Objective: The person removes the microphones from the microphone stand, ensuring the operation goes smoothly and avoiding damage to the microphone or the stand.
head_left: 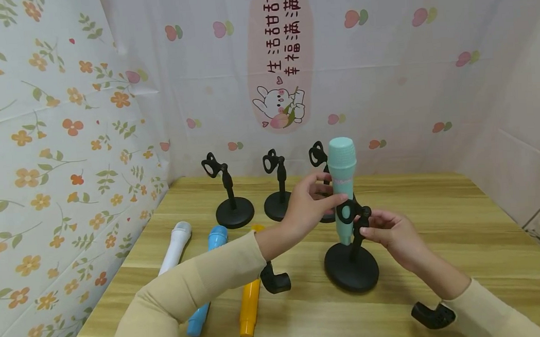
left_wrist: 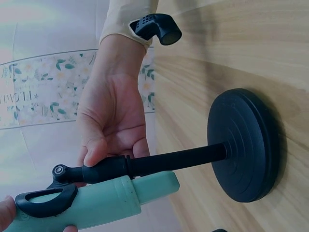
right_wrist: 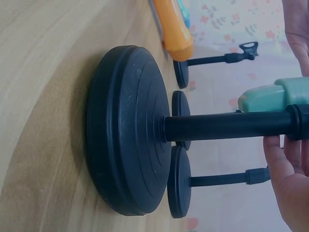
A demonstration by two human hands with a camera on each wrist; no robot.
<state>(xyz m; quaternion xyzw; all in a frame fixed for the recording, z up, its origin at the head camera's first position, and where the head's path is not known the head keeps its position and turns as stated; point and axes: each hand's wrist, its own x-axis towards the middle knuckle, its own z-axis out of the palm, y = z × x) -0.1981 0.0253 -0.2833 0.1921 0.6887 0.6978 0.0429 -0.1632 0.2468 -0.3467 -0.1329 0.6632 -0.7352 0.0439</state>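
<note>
My left hand (head_left: 306, 202) pinches a mint-green microphone (head_left: 341, 159) by its body, head up and slightly tilted. The microphone lies in the black clip (head_left: 346, 212) of a desk microphone stand (head_left: 352, 274), the clip's loop passing across its body. With thumb and fingers, my right hand (head_left: 395, 235) grips the stand's post just under the clip joint. In the left wrist view the narrow tail of the microphone (left_wrist: 157, 187) sticks out below the clip, alongside the post (left_wrist: 178, 159). The stand's round base (right_wrist: 130, 130) rests on the wooden table.
Three more black stands (head_left: 234, 212) line the back of the table by a printed curtain (head_left: 385, 79). On the left lie a white microphone (head_left: 176, 244), a blue microphone (head_left: 217, 236) and an orange microphone (head_left: 249, 306), the latter two partly behind my left sleeve (head_left: 202, 281).
</note>
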